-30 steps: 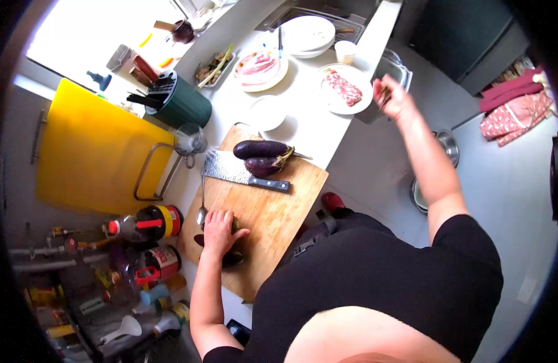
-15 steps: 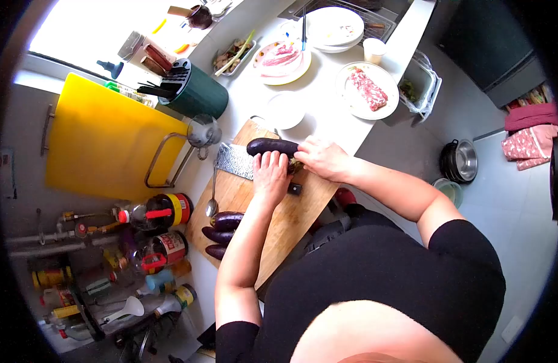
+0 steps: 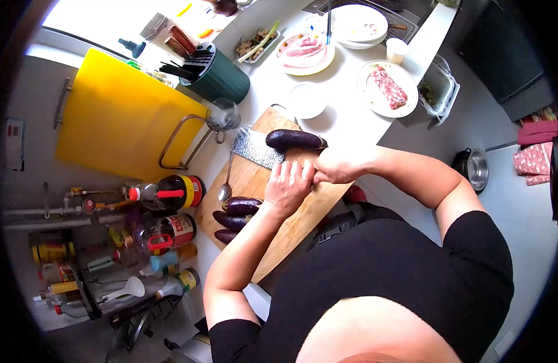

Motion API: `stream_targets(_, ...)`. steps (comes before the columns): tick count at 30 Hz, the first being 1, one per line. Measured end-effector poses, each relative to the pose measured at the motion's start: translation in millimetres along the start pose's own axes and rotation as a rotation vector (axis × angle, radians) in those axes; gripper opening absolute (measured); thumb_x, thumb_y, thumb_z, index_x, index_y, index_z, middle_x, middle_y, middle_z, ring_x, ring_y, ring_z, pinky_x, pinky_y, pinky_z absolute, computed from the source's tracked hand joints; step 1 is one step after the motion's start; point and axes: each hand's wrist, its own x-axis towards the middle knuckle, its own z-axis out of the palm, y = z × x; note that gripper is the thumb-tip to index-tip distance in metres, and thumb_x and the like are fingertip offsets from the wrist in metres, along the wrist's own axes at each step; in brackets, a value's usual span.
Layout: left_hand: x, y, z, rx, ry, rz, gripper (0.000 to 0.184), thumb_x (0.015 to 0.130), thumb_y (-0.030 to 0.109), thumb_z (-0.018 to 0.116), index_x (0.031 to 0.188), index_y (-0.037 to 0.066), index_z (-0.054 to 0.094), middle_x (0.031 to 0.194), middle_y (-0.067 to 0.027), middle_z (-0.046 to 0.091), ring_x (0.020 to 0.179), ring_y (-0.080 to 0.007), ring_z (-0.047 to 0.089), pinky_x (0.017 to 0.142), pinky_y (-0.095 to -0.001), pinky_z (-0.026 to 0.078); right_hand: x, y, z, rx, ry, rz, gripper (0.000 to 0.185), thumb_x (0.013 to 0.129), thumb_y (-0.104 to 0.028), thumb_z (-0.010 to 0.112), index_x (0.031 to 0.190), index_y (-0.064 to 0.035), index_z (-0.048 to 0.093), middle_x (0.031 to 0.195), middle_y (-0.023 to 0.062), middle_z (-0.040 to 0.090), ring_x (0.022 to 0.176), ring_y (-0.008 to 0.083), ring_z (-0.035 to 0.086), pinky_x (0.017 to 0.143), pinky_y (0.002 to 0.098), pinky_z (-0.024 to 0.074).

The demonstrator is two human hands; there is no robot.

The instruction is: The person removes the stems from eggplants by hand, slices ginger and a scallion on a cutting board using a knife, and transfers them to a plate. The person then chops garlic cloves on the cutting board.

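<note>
A dark purple eggplant (image 3: 296,140) lies across the upper part of the wooden cutting board (image 3: 278,243), just beyond my hands. My left hand (image 3: 289,187) is over the board with its fingers curled down, near the end of the cleaver (image 3: 255,146); the cleaver's handle is hidden. Beside it, my right hand (image 3: 338,166) is closed, its fingertips meeting those of my left. What sits between the fingers is hidden. Several more eggplants (image 3: 233,221) lie at the board's left edge, partly behind my left forearm. Above them rests a metal spoon (image 3: 224,192).
A white bowl (image 3: 307,100) stands past the board. Plates of meat (image 3: 390,89) (image 3: 304,51) and stacked plates (image 3: 354,24) are farther back. To the left are a green knife block (image 3: 221,75), a yellow board (image 3: 124,121) and bottles (image 3: 181,192). A bin (image 3: 436,94) hangs right.
Both hands have come off the eggplant and drawn toward my body, closer together. The eggplant now lies free on the board. The whole view has shifted slightly.
</note>
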Motion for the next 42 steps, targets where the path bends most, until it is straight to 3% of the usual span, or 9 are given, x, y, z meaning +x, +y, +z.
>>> stream_targets(10,-46.9,4.3,-31.1,-0.301,-0.066,0.018,0.032,0.07,0.033,0.067,0.089,0.011,0.054,0.081,-0.0028,0.058,0.078,-0.0194,0.057,0.069,-0.0328,0.044,-3.1,-10.2,48.7,0.302,0.062,-0.322,0.041,0.094,-0.035,0.046,0.083,0.0029,0.058,0.073,0.022,0.06,0.07,0.0394,0.059,0.066,0.0461,0.0471)
stream_targets(12,-53.4,-3.2,-26.9,-0.347,-0.015,-0.022,0.039,0.069,0.034,0.068,0.097,0.009,0.055,0.089,-0.005,0.06,0.083,-0.0217,0.058,0.074,-0.0344,0.045,-0.5,-8.0,45.7,0.668,0.166,-0.531,0.036,0.096,-0.033,0.044,0.087,-0.0002,0.055,0.07,0.0136,0.058,0.061,0.0283,0.057,0.059,0.0389,0.0472)
stream_targets(14,-56.6,-20.3,-20.5,-0.174,0.127,-0.078,0.046,0.068,0.032,0.07,0.104,0.008,0.054,0.096,-0.007,0.06,0.088,-0.0235,0.057,0.078,-0.0375,0.044,-6.1,2.2,37.4,1.226,-0.027,-0.279,0.027,0.098,-0.03,0.042,0.092,-0.0057,0.054,0.074,0.0019,0.054,0.069,0.0077,0.053,0.06,0.0227,0.0435)
stream_targets(18,-84.2,-48.4,12.8,-0.005,-0.196,-0.142,0.045,0.07,0.029,0.069,0.108,0.01,0.054,0.104,-0.0053,0.056,0.102,-0.0226,0.051,0.09,-0.0388,0.036,19.0,53.1,62.0,0.5,0.643,0.112,0.037,0.092,-0.038,0.047,0.1,-0.0024,0.052,0.086,0.0158,0.061,0.084,0.027,0.061,0.074,0.0383,0.0483)
stream_targets(25,-90.1,-53.7,28.2,-0.181,-0.486,-0.477,0.064,0.068,0.034,0.074,0.12,0.007,0.049,0.127,-0.0165,0.045,0.124,-0.0323,0.036,0.104,-0.0451,0.026,48.8,69.9,94.1,0.134,0.488,0.409,0.041,0.083,-0.036,0.06,0.1,0.0013,0.054,0.091,0.0231,0.062,0.09,0.036,0.061,0.081,0.043,0.0485)
stream_targets(33,-7.4,-14.5,0.1,-0.103,-0.131,-0.139,0.096,0.062,0.049,0.075,0.139,0.01,0.032,0.143,-0.0108,0.031,0.135,-0.0287,0.022,0.112,-0.0485,0.012,16.1,23.2,63.9,0.333,0.395,0.258,0.042,0.088,-0.037,0.047,0.09,0.0014,0.063,0.085,0.0226,0.065,0.084,0.0364,0.063,0.08,0.0439,0.0487)
stream_targets(36,8.9,-14.5,-0.5,0.034,-0.101,0.052,0.072,0.064,0.04,0.073,0.124,0.011,0.048,0.126,-0.0098,0.05,0.124,-0.025,0.041,0.111,-0.0471,0.019,-24.6,-7.4,43.2,0.505,0.37,0.079,0.039,0.088,-0.037,0.049,0.091,-0.0007,0.062,0.083,0.0224,0.064,0.082,0.0356,0.063,0.078,0.0437,0.0488)
stream_targets(38,8.6,-15.0,-15.1,-0.159,-0.045,0.082,0.038,0.066,0.035,0.068,0.093,0.011,0.056,0.084,-0.003,0.059,0.079,-0.0209,0.059,0.073,-0.0334,0.047,-40.7,-11.0,43.3,0.596,0.418,-0.03,0.034,0.091,-0.035,0.052,0.084,-0.0028,0.06,0.062,0.0164,0.057,0.064,0.0264,0.061,0.061,0.0356,0.0468)
stream_targets(42,15.3,-4.6,-40.9,-0.315,0.069,0.143,0.035,0.063,0.033,0.07,0.086,0.01,0.056,0.08,-0.0037,0.058,0.073,-0.0211,0.059,0.066,-0.0329,0.046,-56.1,-11.5,44.1,0.581,0.471,-0.202,0.037,0.09,-0.033,0.055,0.07,-0.0024,0.05,0.056,0.0143,0.048,0.053,0.0208,0.051,0.053,0.0366,0.0389)
